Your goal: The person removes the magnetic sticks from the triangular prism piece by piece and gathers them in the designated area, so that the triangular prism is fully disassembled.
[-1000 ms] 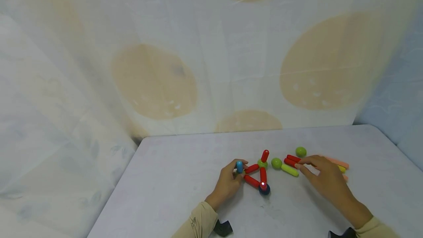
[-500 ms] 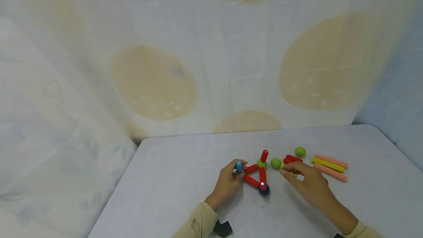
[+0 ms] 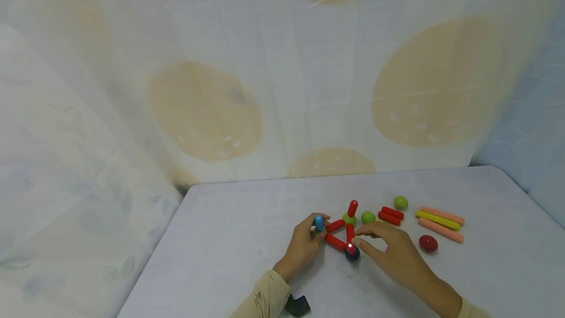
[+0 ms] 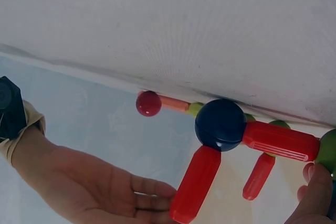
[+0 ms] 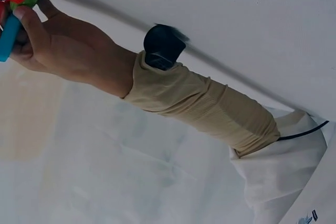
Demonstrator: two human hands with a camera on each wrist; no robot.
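Table [image 3: 247, 239], pale, backed by spotted curtain [image 3: 203, 112]. Near middle: stick-and-ball frame, flat triangle of three red sticks [image 3: 336, 242] joined at navy ball [image 3: 352, 253], green ball [image 3: 349, 219] and a third corner hidden under left hand; fourth red stick [image 3: 352, 208] rising tilted from green ball; blue stick [image 3: 319, 223] upright at hidden corner. Left hand [image 3: 304, 244]: fingers curled round blue stick, pinching it at left corner of triangle; right wrist view confirms blue piece against fingertips beside red and green. Right hand [image 3: 393, 254]: fingers loosely bent, tips just beside navy ball and near upright-lying red stick; contact not certain; palm seen empty in left wrist view [image 4: 105, 187], fingers relaxed, nothing gripped. Loose stock, right of frame: second green ball [image 3: 368, 217] just beside frame; two short red sticks [image 3: 390, 215] side by side; third green ball [image 3: 400, 202] behind them; three long sticks, pink [image 3: 443, 215], yellow [image 3: 438, 221], pink [image 3: 440, 230], lying parallel; red ball [image 3: 428, 243] apart, nearer front. Progress, judged: base triangle complete, two risers started (red at green corner, blue at left corner), none yet at navy corner; no apex joined; most loose pieces unused. Build rated early to middle stage; upper structure outstanding. Sleeves beige [image 5: 210, 108], dark wrist mount [image 5: 163, 45] on left arm.
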